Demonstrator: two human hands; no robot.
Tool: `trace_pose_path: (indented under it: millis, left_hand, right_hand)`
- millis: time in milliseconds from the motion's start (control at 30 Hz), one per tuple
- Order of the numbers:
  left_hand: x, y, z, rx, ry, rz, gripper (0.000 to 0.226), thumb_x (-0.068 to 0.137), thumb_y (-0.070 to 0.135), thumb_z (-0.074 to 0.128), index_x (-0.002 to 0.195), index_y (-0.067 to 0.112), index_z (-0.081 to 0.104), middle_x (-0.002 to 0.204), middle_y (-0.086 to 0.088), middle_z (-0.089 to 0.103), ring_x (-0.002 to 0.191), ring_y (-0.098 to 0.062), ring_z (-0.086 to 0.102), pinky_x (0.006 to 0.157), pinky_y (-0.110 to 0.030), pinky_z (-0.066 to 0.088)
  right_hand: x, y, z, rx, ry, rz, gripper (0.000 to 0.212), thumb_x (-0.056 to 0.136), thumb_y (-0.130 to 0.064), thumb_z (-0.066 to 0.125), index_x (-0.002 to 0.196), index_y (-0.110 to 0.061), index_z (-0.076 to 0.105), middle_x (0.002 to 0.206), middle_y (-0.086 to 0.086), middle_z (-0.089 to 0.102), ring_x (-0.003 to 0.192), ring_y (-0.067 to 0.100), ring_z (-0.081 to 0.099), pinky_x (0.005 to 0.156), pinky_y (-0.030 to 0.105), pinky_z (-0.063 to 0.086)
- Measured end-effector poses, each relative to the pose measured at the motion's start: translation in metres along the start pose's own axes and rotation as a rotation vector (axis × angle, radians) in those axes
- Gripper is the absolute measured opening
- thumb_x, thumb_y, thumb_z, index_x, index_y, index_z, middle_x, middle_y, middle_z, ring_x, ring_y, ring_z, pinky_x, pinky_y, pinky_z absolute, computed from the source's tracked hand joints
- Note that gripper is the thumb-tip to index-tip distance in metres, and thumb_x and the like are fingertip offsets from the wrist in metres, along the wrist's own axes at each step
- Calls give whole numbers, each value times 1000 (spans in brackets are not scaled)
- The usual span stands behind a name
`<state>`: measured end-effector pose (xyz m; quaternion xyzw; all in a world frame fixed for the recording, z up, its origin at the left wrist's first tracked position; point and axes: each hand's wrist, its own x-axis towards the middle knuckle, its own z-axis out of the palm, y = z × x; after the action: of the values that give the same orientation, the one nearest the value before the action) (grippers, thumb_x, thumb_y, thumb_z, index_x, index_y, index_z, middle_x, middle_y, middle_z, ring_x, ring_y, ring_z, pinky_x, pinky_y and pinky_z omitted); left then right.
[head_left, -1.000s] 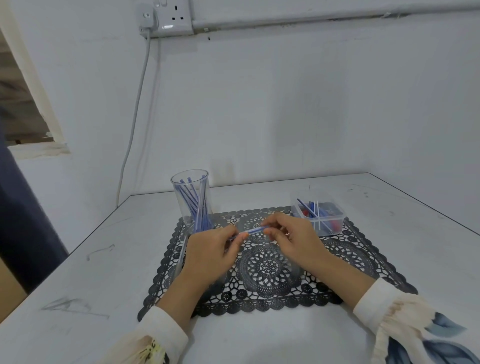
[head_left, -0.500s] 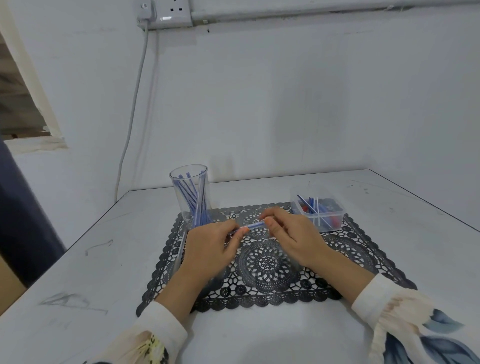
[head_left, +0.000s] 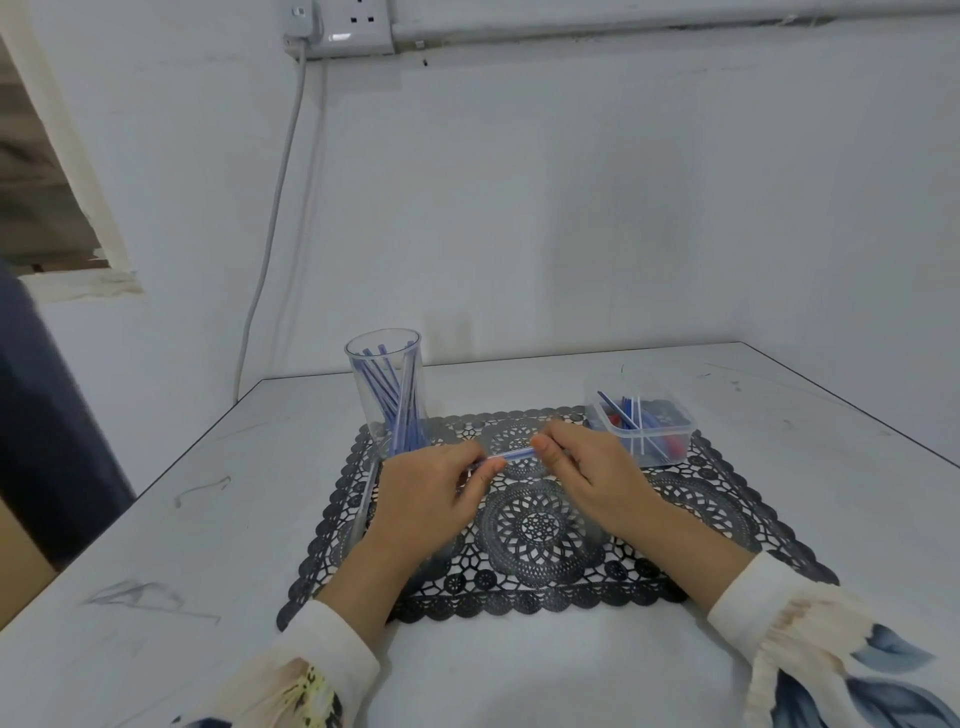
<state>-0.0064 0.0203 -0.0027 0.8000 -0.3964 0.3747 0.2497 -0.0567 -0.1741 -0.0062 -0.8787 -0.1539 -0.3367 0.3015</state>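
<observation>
- A person seated at a white bench (head_left: 218, 519) is holding a thin blue stick (head_left: 511, 455) between two hands, just above a black lace-pattern mat (head_left: 535, 525).
- The left hand (head_left: 431, 493) is pinching the stick's near-left end between thumb and fingertips, its other fingers curling inward.
- The right hand (head_left: 587, 467) is gripping the far-right end, with the thumb pressing on top of the stick and the fingers folding beneath it.
- The stick is lying almost level, tilting slightly upward toward the right hand, and only the short stretch between the two hands is showing.
- The hands are sitting close together over the upper middle of the mat, joined only by the stick.
- A clear plastic cup (head_left: 366, 410) is standing upright at the mat's far-left corner, just beyond the left hand, with a bundle of blue sticks (head_left: 397, 395) leaning inside it.
- A small clear tub (head_left: 644, 429) is resting at the mat's far-right corner, just beyond the right hand, holding loose blue, white and red pieces (head_left: 631, 415) too small to identify.
- Cream sleeves with a floral print are covering both wrists.
- A white wall socket (head_left: 358, 26) is showing above, with a grey cable (head_left: 270, 234) running down the wall behind the bench.
</observation>
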Motion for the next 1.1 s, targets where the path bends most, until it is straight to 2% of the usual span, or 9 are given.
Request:
trace_pose_path:
  millis: [133,267,400,567,733,833,967,1033,1100]
  left_hand:
    - [1,-1,0,-3,9,-18,37,92,49,42,73,26,64,49,16,44,43,1,40,41,-19,36]
    - [0,-1,1,-4,2,2,38,92,50,41,74,27,65,48,12,51,42,-1,43,39,-21,39]
    - [0,-1,0,-15,4,-14,37,92,50,41,74,28,64,49,16,45,43,2,39,41,-18,35]
    - [-1,-3,2,-5,-13,18,38,92,51,41,76,27,66,50,12,54,44,0,47,41,-22,40]
    - [0,-3,1,-9,-6,16,36,92,51,43,76,27,66,52,12,55,46,-1,48,41,-24,42]
    - [0,-3,0,-9,9,28,36,91,51,45,75,27,66,52,12,55,46,0,48,41,-24,41]
    - [2,-3,-3,11,58,79,38,92,50,46,74,24,67,54,12,56,47,-4,49,40,-26,41]
    - [2,-4,-5,34,79,110,38,91,50,48,75,23,69,57,12,58,48,-6,51,41,-26,42]
    - [3,-5,-8,61,88,135,37,91,50,49,76,23,70,58,12,60,49,-7,53,42,-24,43]
  right_hand:
    - [-1,0,-1,25,-14,-3,35,93,-50,35,93,-21,55,68,-7,56,59,8,54,52,30,46]
    - [0,-2,0,21,1,3,39,93,-51,32,78,-21,52,60,-9,50,54,4,45,50,21,36]
    - [0,-1,-2,32,-12,-4,31,93,-49,35,90,-24,54,67,-9,56,58,7,52,52,28,45]
    - [0,-4,-2,20,11,-37,41,94,-46,32,80,-15,53,62,-5,52,56,7,48,52,27,39]
    - [0,-4,-6,5,-38,-35,37,92,-50,35,86,-20,56,66,-10,54,59,4,49,53,19,39]
    - [0,-5,-5,-1,-32,-50,36,92,-46,36,83,-18,56,61,-14,47,56,2,45,52,15,33]
    - [0,-10,2,106,22,29,45,92,-47,35,72,-11,51,53,0,49,48,10,43,49,32,38]
    - [-1,-14,5,155,50,97,47,92,-47,39,68,-9,51,53,9,52,49,20,49,51,37,42]
    - [-2,-19,7,192,61,175,44,95,-39,46,67,-6,51,55,14,54,53,25,53,57,42,46]
